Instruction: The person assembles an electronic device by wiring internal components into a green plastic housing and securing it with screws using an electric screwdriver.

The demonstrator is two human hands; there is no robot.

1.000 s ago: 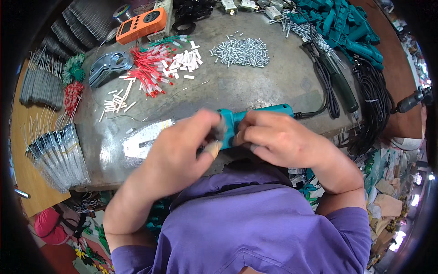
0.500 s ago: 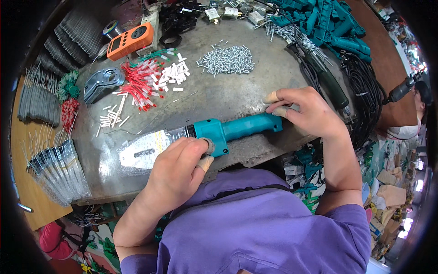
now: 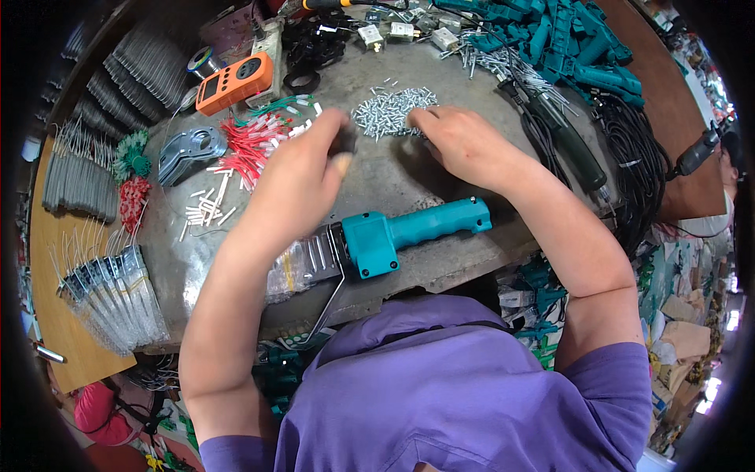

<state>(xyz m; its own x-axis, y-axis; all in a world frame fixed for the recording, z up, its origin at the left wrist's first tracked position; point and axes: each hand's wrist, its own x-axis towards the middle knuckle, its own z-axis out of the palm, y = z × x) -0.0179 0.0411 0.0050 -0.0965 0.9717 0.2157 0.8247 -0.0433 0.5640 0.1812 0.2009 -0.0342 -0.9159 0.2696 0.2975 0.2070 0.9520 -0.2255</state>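
Observation:
A teal-handled tool (image 3: 373,244) with a metal neck lies across the near side of the bench, untouched. Its flat head (image 3: 287,271) is in clear wrap, partly behind my left forearm. My left hand (image 3: 303,169) hovers left of a heap of small silver screws (image 3: 385,110), over the red wires (image 3: 245,149); its thumb and forefinger are apart, somewhat blurred, with nothing seen between them. My right hand (image 3: 464,145) reaches the heap's right edge, fingers curled together at the screws. Whatever its fingertips pinch is hidden.
Behind the left hand stand an orange meter (image 3: 234,82) and silver metal brackets (image 3: 191,153). Teal housings (image 3: 574,47) pile up far right, near a dark green screwdriver (image 3: 570,141) and black cables (image 3: 629,165). Several wrapped plates (image 3: 114,295) lean at the left.
Both hands have let go of the teal-handled tool and moved away from me, toward the screws. A bent metal stand now shows below the tool's neck.

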